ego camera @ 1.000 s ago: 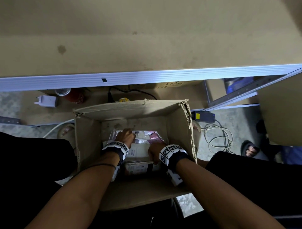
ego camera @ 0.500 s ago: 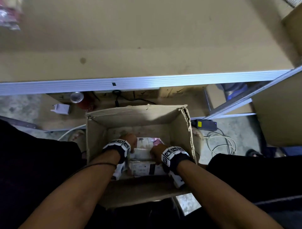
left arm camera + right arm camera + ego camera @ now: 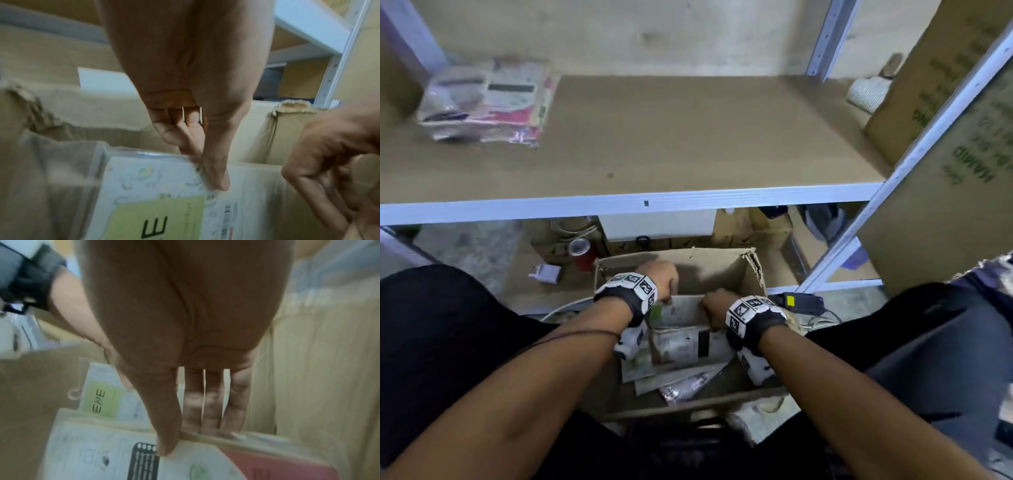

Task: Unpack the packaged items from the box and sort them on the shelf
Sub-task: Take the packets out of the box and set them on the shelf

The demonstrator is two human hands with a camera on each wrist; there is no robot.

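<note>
An open cardboard box [image 3: 722,265] sits on the floor between my knees, with several flat plastic-wrapped packages [image 3: 681,346] inside. My left hand [image 3: 661,277] pinches the top edge of a pale package with a green label [image 3: 156,209] between thumb and fingers [image 3: 213,177]. My right hand [image 3: 714,306] grips the edge of a white and red package [image 3: 205,462], thumb [image 3: 166,441] on top and fingers behind. A stack of wrapped packages [image 3: 486,102] lies at the shelf's back left.
The shelf board [image 3: 688,137] has a white metal front rail [image 3: 619,205] and an upright [image 3: 825,37]. A big cardboard carton [image 3: 945,188] leans at the right. Below are a red can [image 3: 582,253], a white plug [image 3: 546,273] and a black adapter [image 3: 796,301].
The head view has tilted up, bringing the shelf top and its stacked packages into sight. Both hands have risen inside the box with the packages they hold.
</note>
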